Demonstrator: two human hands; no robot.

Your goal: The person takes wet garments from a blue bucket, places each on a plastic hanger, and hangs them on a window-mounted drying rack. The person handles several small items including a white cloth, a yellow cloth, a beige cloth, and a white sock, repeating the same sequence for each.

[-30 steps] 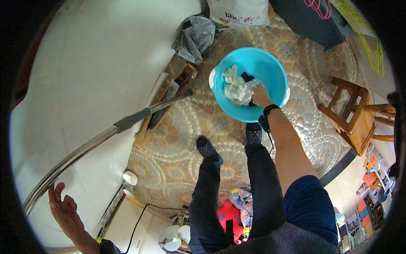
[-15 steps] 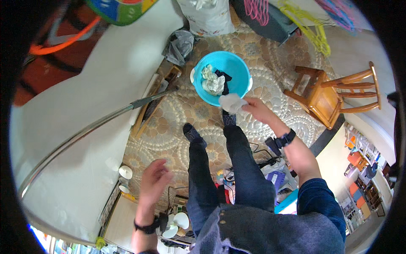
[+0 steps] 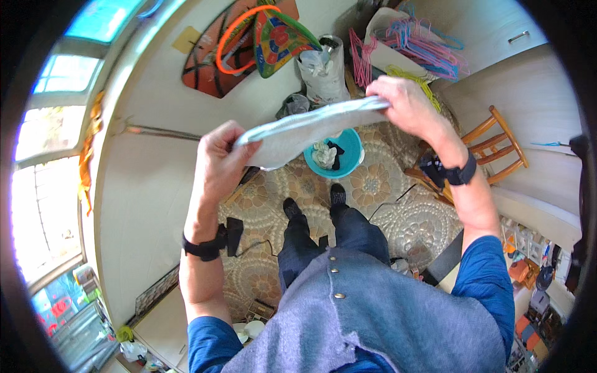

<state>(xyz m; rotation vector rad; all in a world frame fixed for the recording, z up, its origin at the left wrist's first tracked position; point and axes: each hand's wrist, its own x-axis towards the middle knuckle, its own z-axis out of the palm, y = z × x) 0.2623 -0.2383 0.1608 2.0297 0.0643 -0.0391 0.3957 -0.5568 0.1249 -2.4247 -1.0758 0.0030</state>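
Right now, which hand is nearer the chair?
Right. The right hand is up and left of the chair in the picture; the left hand is much farther left. Both grip the cloth.

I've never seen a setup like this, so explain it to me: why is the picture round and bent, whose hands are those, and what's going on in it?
There's no machine doing the handling here, just a person's two bare hands. A wide fisheye camera worn on their head looks down, so straight edges curve and the corners go dark. Picture left is the person's left.

The left hand and right hand grip opposite ends of a white cloth, stretched between them. Beyond it, a blue basin sits on the patterned floor, holding a bunched pale cloth and a dark one. To the right is a wooden chair; farther back are pink and blue hangers.
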